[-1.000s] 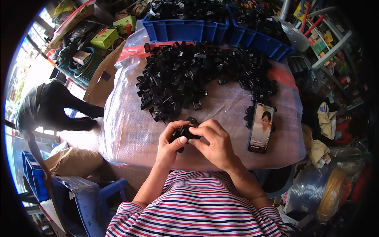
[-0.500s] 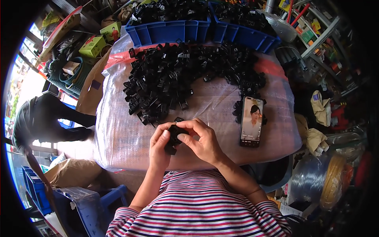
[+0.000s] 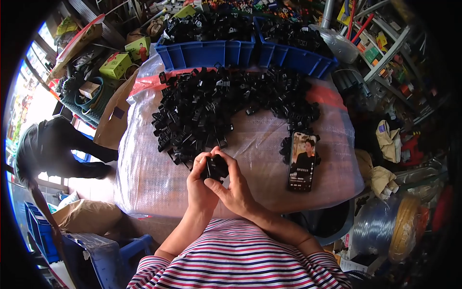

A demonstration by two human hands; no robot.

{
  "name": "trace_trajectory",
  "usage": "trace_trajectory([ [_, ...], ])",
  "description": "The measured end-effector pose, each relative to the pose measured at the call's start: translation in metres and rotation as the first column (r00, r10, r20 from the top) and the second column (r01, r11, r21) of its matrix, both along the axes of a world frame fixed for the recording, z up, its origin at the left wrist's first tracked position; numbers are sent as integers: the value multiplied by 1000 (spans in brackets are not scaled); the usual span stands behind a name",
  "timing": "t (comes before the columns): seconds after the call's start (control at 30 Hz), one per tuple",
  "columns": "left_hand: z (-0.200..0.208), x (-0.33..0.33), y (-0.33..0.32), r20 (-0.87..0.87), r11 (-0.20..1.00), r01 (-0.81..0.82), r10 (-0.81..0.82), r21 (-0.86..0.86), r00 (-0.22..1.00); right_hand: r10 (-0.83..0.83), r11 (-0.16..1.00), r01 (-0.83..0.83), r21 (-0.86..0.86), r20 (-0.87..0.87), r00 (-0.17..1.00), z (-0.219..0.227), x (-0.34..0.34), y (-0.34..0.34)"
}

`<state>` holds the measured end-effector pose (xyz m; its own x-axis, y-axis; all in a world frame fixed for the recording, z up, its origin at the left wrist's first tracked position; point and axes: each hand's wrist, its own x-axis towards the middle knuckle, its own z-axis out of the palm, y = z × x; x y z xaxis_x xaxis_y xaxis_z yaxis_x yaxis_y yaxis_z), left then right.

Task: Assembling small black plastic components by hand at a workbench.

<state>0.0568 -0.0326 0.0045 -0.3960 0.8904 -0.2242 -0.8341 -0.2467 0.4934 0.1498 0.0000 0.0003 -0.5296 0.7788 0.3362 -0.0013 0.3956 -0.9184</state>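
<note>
Close in front of my body, my left hand [image 3: 201,184] and my right hand [image 3: 234,185] meet around a small black plastic part [image 3: 216,167]. Fingers of both hands wrap it from either side, and they hide much of its shape. Just beyond my fingertips lies a big loose heap of similar black plastic parts [image 3: 192,111], curving across the wrapped bale [image 3: 260,178] that serves as a work surface. To the right of my hands a phone [image 3: 302,164] rests on the bale, its screen lit with a video, with some black parts beside it.
Two blue bins [image 3: 207,54] full of black parts stand along the far edge. A person in dark clothes [image 3: 67,149] is at the left, near a blue plastic stool [image 3: 110,255]. Coils of clear and yellow tubing [image 3: 402,226] sit at the lower right.
Both hands have drawn closer together around the black part, and my right fingers now wrap its far side. The whole view has tilted slightly, and the phone's picture differs.
</note>
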Motion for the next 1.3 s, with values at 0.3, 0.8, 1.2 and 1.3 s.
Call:
trace_trajectory([
  [0.3, 12, 9, 15, -71, 999, -28, 31, 40, 997, -38, 975, 20, 219, 78, 996, 24, -1, 7],
  [0.8, 13, 37, 81, -539, 997, 51, -75, -59, 839, -186, 955, 179, -235, -5, 983, 76, 69, 198],
  [1.2, 4, 36, 72, -728, 955, 189, -296, -227, 619, -869, 446, 582, 680, 172, 465, 62, 168, 523],
  [1.3, 9, 28, 72, -759, 950, 138, -307, -280, 574, -796, 533, 528, 661, 180, 578, 61, 157, 528],
])
